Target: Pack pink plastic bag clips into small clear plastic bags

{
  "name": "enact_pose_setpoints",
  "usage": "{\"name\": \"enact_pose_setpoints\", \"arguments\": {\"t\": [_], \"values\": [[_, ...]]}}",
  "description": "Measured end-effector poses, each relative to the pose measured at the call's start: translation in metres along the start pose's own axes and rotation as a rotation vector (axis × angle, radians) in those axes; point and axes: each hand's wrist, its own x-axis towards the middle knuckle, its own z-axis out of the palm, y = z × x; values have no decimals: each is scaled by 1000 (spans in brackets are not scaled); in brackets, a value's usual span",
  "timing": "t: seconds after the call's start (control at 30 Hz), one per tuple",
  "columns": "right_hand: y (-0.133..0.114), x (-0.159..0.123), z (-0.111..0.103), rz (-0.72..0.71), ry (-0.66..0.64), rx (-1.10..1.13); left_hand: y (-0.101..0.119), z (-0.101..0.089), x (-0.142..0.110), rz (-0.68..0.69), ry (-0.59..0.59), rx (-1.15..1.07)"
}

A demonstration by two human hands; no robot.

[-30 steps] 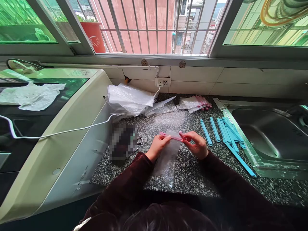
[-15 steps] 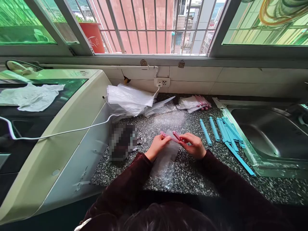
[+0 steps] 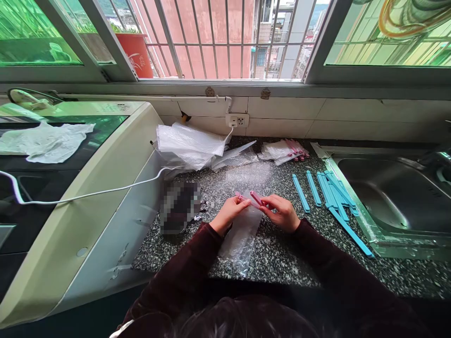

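Observation:
A clear plastic bag (image 3: pixel 239 239) hangs down toward the counter's front edge, its upper end between my two hands. Across that end runs a pink bag sealing clip (image 3: pixel 257 197). My left hand (image 3: pixel 228 214) pinches the clip's left end together with the bag. With thumb and fingers, my right hand (image 3: pixel 283 212) grips the clip's right part, which stands up at an angle to the lower strip. Whether the two parts are locked cannot be seen. Several light-blue sealing clips (image 3: pixel 334 195) lie to the right of my right hand.
Bags with pink clips (image 3: pixel 285 151) lie at the back of the speckled counter (image 3: pixel 278 263). Loose plastic bags (image 3: pixel 192 143) are heaped at the back left. A pixelated dark object (image 3: pixel 179 207) is left of my hands. The steel sink (image 3: pixel 387 197) is at right, a white cable (image 3: pixel 105 191) at left.
My right hand has moved slightly left, and the pink clip's right part has swung toward my left hand. The bag's lower end has shifted a little left.

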Motion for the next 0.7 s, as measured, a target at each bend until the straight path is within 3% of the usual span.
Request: {"name": "enact_pose_setpoints", "arguments": {"t": [0.2,0.7], "values": [[1,-1,0,14,-28,-7,2,-2,1,28,-76,-32],[5,-4,4,-24,-81,-147,2,0,0,130,-53,67]]}}
